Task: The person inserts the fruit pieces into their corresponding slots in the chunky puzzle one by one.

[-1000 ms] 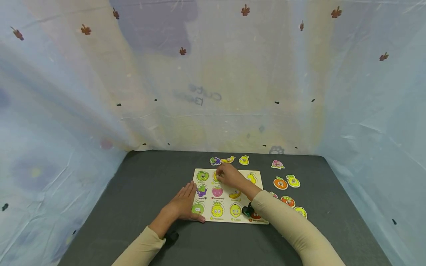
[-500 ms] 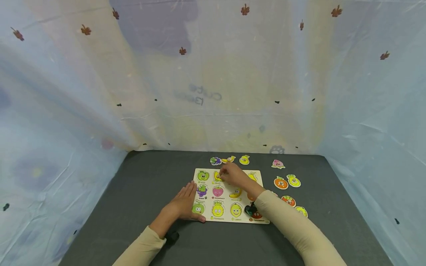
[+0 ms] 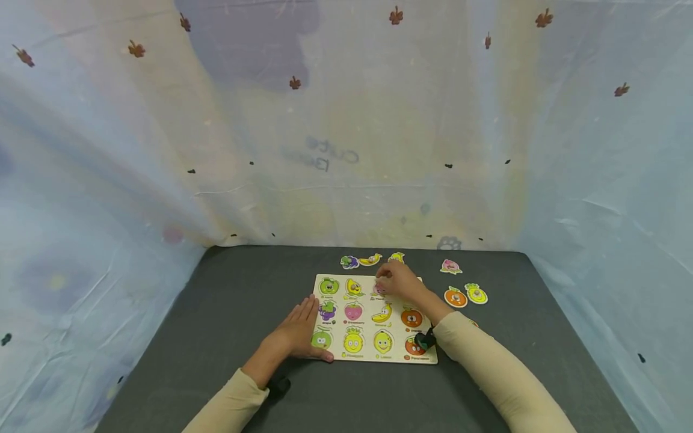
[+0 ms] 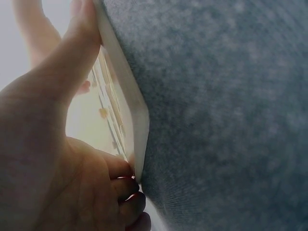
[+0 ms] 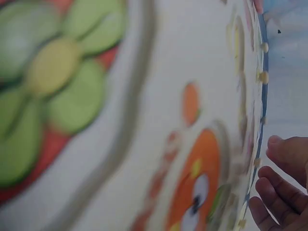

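Note:
A pale puzzle board printed with labelled fruit pictures lies on the dark table. My left hand rests along its left edge, fingers straight, thumb by the front corner. In the left wrist view, the fingers lie against the board's edge. My right hand is over the back row, partly hiding the pink fruit picture. Its fingers are loosely bent with nothing between them in the right wrist view. Just past them lies a pear piece, its lower part hidden. A yellow mango-like fruit shows in the back row.
Behind the board lie a grape piece and a banana piece. To the right are a pink peach-like piece, an orange piece and a pineapple piece. The right sleeve covers other pieces. A patterned curtain hangs behind.
My right hand has moved right along the back row, from the yellow mango-like fruit, now uncovered, toward the pear piece. The left hand has stayed at the board's edge.

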`<move>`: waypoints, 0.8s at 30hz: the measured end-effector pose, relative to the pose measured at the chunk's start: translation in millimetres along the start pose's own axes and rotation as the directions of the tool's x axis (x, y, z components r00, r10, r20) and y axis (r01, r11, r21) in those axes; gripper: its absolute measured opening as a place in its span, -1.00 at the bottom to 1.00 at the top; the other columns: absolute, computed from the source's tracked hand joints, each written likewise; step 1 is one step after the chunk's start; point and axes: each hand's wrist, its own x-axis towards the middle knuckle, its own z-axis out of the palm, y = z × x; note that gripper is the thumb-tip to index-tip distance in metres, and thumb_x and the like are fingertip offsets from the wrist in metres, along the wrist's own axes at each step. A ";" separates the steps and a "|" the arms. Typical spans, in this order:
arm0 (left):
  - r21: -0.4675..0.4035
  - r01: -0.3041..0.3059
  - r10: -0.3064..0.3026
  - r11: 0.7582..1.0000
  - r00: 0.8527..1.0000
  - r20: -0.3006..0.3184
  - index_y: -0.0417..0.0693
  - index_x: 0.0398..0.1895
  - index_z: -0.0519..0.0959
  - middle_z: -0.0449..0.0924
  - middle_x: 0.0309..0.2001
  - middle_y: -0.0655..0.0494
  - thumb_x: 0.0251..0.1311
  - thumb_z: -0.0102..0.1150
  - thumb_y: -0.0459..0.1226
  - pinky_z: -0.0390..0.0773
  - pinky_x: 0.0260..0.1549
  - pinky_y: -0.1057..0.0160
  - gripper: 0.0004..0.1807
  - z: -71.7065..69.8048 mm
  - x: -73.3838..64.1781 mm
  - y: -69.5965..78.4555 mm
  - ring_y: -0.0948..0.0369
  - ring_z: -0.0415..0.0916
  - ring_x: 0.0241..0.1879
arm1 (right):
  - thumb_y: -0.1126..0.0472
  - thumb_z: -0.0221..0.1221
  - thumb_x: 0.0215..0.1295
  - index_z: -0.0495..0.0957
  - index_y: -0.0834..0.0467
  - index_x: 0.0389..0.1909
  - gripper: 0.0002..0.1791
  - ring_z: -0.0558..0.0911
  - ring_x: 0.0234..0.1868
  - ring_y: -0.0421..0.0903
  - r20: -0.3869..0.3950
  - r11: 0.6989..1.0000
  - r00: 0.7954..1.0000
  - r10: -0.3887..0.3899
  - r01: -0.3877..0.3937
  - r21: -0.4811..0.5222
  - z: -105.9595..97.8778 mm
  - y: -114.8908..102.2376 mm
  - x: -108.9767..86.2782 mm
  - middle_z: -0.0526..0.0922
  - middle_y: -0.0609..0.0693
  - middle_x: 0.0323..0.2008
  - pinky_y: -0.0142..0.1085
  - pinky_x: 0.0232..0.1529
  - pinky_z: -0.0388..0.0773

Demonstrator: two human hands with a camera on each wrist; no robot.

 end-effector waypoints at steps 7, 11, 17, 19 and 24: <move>0.034 0.010 -0.010 0.999 1.000 0.011 -0.34 0.74 -0.14 -0.26 0.74 -0.27 -0.02 0.56 0.38 -0.14 0.68 -0.11 0.57 -5.2 -3.4 5.9 -0.15 -0.25 0.73 | 0.28 0.29 0.53 0.75 0.24 -0.05 -0.86 0.68 -0.03 0.08 -0.056 1.000 0.998 -0.014 0.014 0.002 -6.4 16.4 -9.7 0.67 0.11 -0.08 0.05 0.07 0.67; 0.025 0.012 -0.013 1.000 1.000 0.017 -0.37 0.73 -0.13 -0.25 0.74 -0.28 -0.03 0.57 0.39 -0.12 0.68 -0.11 0.58 -7.8 -5.1 7.4 -0.15 -0.24 0.73 | 0.28 0.31 0.52 0.75 0.22 -0.04 -0.87 0.69 -0.05 0.07 -0.068 1.000 0.998 0.004 -0.003 0.010 -13.7 21.9 -12.8 0.65 0.10 -0.09 0.04 0.06 0.69; -0.002 0.009 -0.009 1.000 1.000 0.021 -0.37 0.73 -0.13 -0.24 0.74 -0.30 -0.07 0.58 0.40 -0.13 0.68 -0.13 0.60 -9.6 -6.2 7.7 -0.16 -0.24 0.73 | 0.26 0.33 0.52 0.75 0.20 -0.04 -0.87 0.67 -0.07 0.03 -0.070 0.998 0.996 0.051 -0.052 -0.023 -25.1 31.9 -15.4 0.62 0.07 -0.13 0.03 0.06 0.68; 0.000 0.011 -0.011 1.000 1.000 0.029 -0.35 0.73 -0.15 -0.26 0.74 -0.29 -0.05 0.56 0.41 -0.15 0.68 -0.13 0.60 -9.2 -5.9 7.3 -0.15 -0.26 0.73 | 0.25 0.33 0.52 0.74 0.22 -0.02 -0.86 0.64 -0.08 0.02 -0.075 0.997 0.995 0.065 -0.067 -0.028 -28.7 36.2 -16.8 0.61 0.07 -0.14 0.03 0.05 0.66; 0.005 0.005 -0.005 1.000 1.000 0.021 -0.34 0.74 -0.17 -0.28 0.74 -0.29 -0.03 0.53 0.43 -0.17 0.69 -0.12 0.60 -7.5 -5.3 5.6 -0.15 -0.27 0.73 | 0.28 0.32 0.52 0.72 0.30 0.03 -0.80 0.60 -0.08 0.08 -0.104 0.997 0.992 0.068 -0.072 -0.040 -38.6 43.7 -22.9 0.62 0.15 -0.10 0.09 0.05 0.62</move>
